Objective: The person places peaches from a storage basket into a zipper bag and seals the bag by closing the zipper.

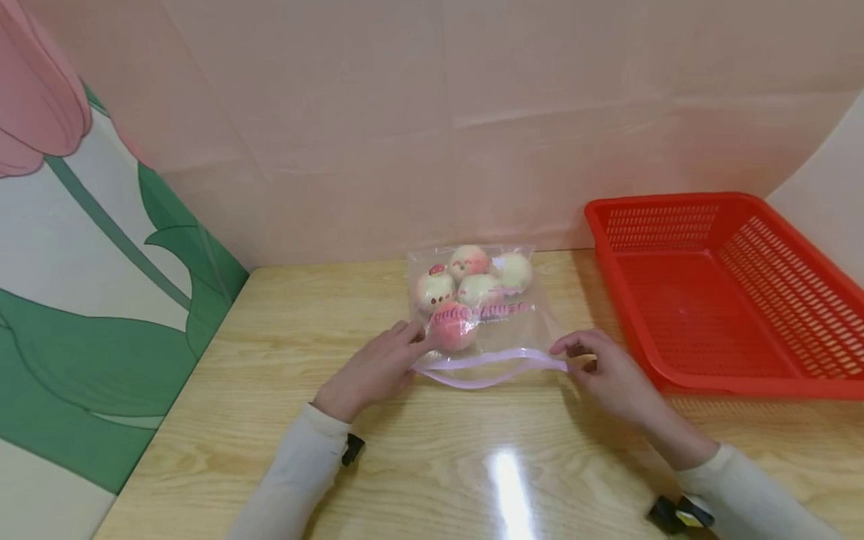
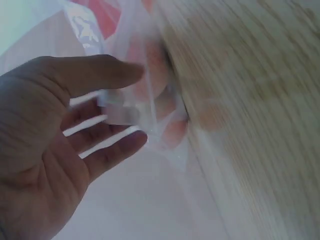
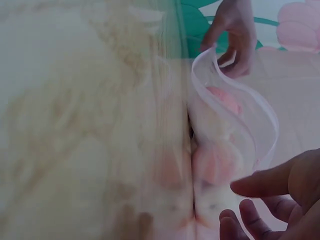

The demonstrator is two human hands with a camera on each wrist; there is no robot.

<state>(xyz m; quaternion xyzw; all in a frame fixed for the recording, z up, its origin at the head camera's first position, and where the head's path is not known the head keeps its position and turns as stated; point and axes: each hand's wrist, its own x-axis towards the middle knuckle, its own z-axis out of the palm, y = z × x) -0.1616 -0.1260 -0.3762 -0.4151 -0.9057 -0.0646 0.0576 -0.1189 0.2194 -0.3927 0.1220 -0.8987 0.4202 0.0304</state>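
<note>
A clear zip bag (image 1: pixel 499 330) with pink lettering and a lilac zip strip lies on the table, its mouth towards me. Inside are several round cream and pink peach-like items (image 1: pixel 454 326), one with a small red piece on it. My left hand (image 1: pixel 378 367) pinches the left end of the bag's mouth; in the left wrist view its thumb (image 2: pixel 115 72) lies against blurred plastic. At the other end of the strip, my right hand (image 1: pixel 610 375) holds the corner between thumb and forefinger. The right wrist view shows the mouth (image 3: pixel 267 120) parted in a curve.
A red plastic basket (image 1: pixel 631 322) with slatted sides stands to the right, close to my right hand. The wooden table (image 1: pixel 223 420) meets a pink cloth-like backdrop (image 1: pixel 337 150) at the back. A flower-patterned panel (image 1: pixel 81 345) borders the left side.
</note>
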